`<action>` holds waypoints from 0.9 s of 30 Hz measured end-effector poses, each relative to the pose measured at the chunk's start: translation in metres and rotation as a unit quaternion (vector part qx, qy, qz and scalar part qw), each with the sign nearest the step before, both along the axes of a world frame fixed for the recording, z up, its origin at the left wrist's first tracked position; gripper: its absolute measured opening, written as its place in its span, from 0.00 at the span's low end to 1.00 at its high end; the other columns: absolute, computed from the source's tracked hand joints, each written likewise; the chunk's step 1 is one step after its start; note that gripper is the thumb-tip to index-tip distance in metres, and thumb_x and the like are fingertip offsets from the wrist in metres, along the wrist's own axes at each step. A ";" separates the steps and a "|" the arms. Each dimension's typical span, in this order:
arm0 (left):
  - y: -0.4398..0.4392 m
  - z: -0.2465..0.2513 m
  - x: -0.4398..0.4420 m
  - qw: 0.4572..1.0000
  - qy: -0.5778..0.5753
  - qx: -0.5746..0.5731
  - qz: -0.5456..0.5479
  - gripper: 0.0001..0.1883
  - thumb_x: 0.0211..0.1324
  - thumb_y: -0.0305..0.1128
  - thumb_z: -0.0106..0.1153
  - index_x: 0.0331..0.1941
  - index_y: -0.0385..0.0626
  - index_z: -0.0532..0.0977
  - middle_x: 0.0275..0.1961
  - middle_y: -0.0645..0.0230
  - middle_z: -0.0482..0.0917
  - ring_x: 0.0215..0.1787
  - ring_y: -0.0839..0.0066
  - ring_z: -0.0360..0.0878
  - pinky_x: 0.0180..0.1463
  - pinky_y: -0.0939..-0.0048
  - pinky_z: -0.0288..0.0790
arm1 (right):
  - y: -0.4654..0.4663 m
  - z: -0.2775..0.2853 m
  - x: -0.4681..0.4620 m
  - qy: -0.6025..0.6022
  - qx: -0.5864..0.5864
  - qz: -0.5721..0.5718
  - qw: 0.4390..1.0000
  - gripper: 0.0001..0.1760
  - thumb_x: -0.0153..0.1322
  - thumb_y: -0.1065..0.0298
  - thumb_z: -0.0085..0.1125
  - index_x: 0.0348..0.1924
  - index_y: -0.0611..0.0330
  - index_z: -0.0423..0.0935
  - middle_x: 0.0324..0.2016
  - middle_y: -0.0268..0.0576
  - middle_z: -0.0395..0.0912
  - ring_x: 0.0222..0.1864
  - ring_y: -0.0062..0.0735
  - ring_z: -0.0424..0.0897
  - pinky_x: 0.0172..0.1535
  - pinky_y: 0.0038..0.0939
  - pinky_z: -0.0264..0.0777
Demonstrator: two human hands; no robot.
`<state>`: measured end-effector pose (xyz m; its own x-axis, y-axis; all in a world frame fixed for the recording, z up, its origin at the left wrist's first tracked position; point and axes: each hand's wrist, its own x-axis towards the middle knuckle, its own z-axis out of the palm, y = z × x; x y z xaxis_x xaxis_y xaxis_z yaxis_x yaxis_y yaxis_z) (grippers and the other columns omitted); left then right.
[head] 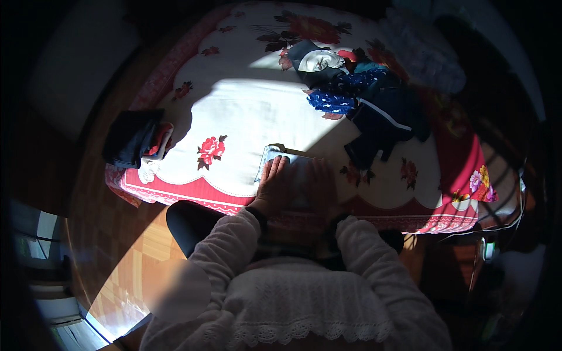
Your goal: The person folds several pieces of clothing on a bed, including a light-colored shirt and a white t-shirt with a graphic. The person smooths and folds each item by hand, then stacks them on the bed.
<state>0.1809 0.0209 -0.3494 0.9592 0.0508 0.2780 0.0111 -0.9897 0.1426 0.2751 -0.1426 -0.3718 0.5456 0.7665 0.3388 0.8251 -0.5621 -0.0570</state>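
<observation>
A flat, folded piece of cloth (299, 169), pale blue-grey and apparently a garment, lies near the front edge of a bed with a floral sheet (232, 118). My left hand (275, 177) rests palm down on its left side, fingers stretched out, partly in sunlight. On the right side of the same cloth, my right hand (322, 180) lies flat in deep shadow, its outline faint. Neither hand grasps anything. Shadow hides much of the cloth's lower part between my wrists.
A stack of folded dark clothes (131, 138) sits at the bed's left corner. Loose clothes (377, 109), including a blue patterned piece (331, 102) and one with a printed face (318, 61), lie heaped at the right. A red floral cloth (465, 153) covers the right end.
</observation>
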 end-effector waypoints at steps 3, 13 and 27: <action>0.006 -0.006 -0.003 0.999 -0.008 0.016 0.027 0.35 0.62 0.54 0.50 0.70 0.51 0.61 0.72 0.50 0.58 0.76 0.50 0.51 0.75 0.43 0.47 | -0.003 0.001 -0.002 0.029 0.008 -0.017 0.999 0.38 0.70 0.53 0.58 0.69 0.59 0.59 0.69 0.60 0.55 0.72 0.65 0.50 0.71 0.60 0.46; 0.023 -0.029 -0.007 0.993 -0.052 -0.078 0.076 0.42 0.55 0.51 0.60 0.70 0.46 0.56 0.72 0.47 0.58 0.76 0.46 0.51 0.74 0.46 0.48 | -0.001 -0.010 -0.003 0.072 0.051 -0.067 0.994 0.38 0.72 0.51 0.55 0.70 0.60 0.56 0.70 0.62 0.51 0.71 0.69 0.50 0.71 0.58 0.47; 0.036 0.024 -0.095 0.509 0.097 -0.837 0.173 0.30 0.66 0.40 0.58 0.62 0.32 0.63 0.50 0.54 0.78 0.50 0.69 0.78 0.49 0.69 0.77 | -0.023 -0.007 0.059 0.422 0.270 -0.222 0.836 0.42 0.64 0.48 0.71 0.57 0.73 0.69 0.52 0.63 0.76 0.53 0.52 0.77 0.54 0.40 0.73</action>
